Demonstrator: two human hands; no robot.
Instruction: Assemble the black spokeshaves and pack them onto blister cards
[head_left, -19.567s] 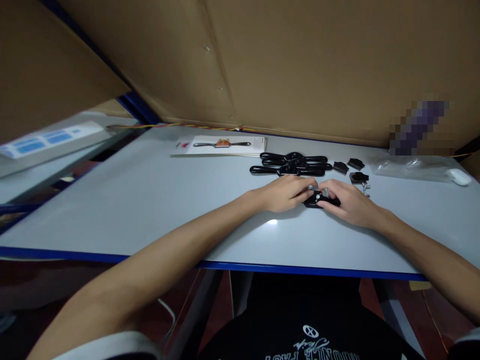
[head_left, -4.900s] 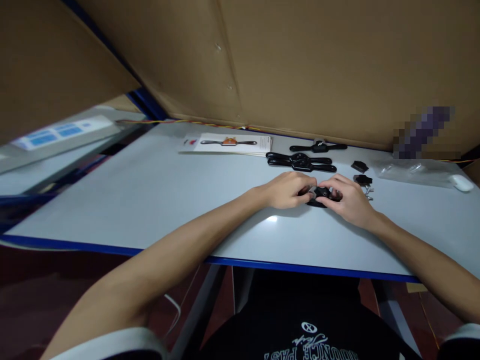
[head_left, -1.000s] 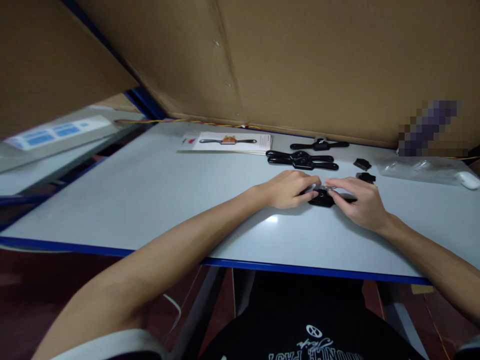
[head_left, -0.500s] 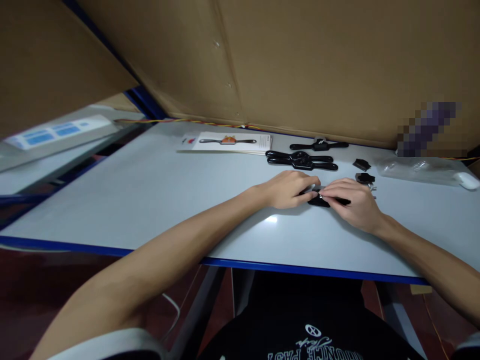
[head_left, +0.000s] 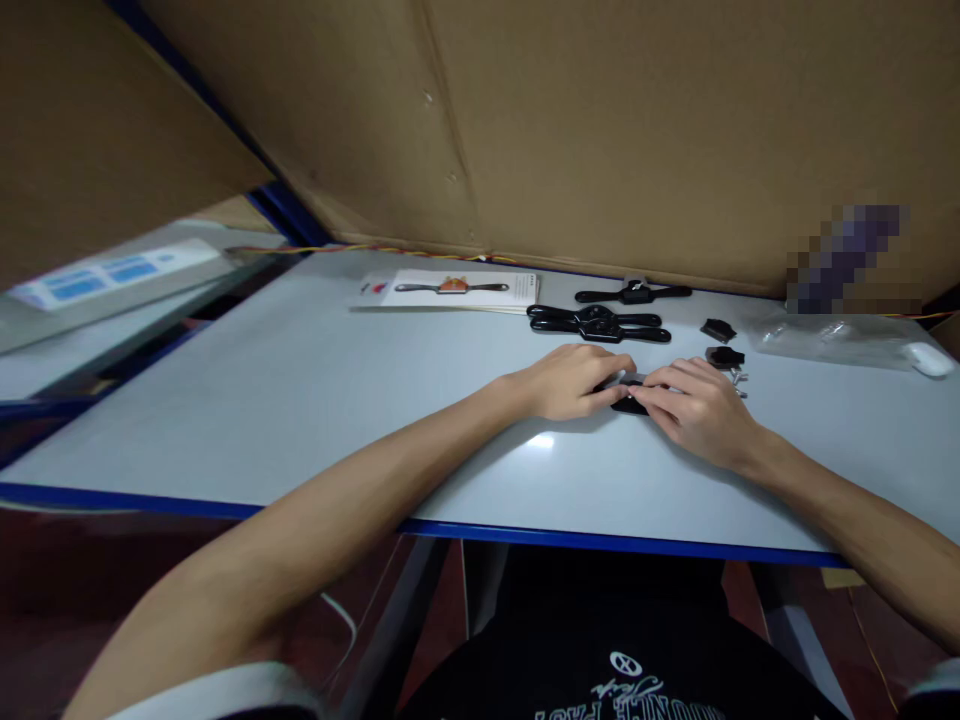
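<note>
A black spokeshave lies on the table between my two hands, mostly covered by them. My left hand is closed round its left side, thumb and fingers holding it down. Over its middle, my right hand pinches with thumb and fingertips at a tiny silvery screw, which is largely hidden. Just right of the right hand lie a few silvery screws and a small dark metal part. Another dark part sits a little farther back.
Several black spokeshaves lie behind my hands, one of them near the cardboard wall. Printed spokeshave cards are stacked at the back. At right lies a clear plastic bag beside a white rounded object.
The fingertips of my right hand have shifted slightly left over the spokeshave and hide more of the screw. My left hand keeps its hold. The whole view has shifted a little.
</note>
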